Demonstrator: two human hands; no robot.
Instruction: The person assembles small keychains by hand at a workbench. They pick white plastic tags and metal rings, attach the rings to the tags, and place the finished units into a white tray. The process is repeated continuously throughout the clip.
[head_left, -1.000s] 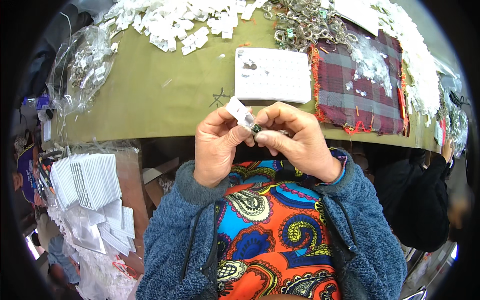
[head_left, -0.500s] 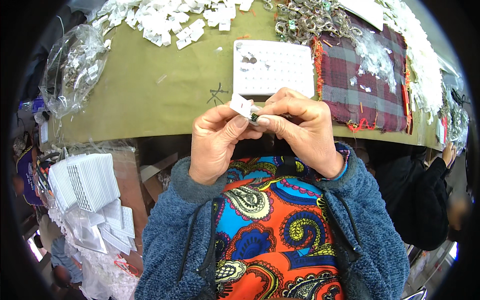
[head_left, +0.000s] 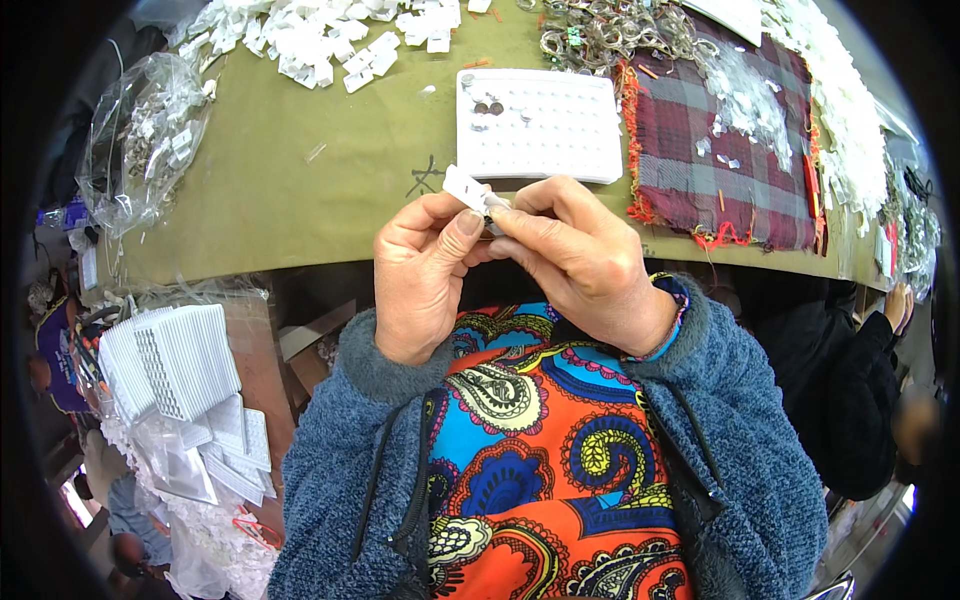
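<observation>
Your left hand [head_left: 425, 265] and right hand [head_left: 580, 260] pinch one small white tag [head_left: 463, 187] together, close up so you can see it.

Fingers hide most of the small white card [head_left: 463, 186].

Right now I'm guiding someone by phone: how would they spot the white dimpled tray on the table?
On the olive-green table, look just beyond the two hands, left of the plaid cloth. The white tray lies flat there: one large dimpled rectangle, unlike the small loose white pieces heaped farther back.

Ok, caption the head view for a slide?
Both hands pinch a small white tag above a white tray.
</observation>
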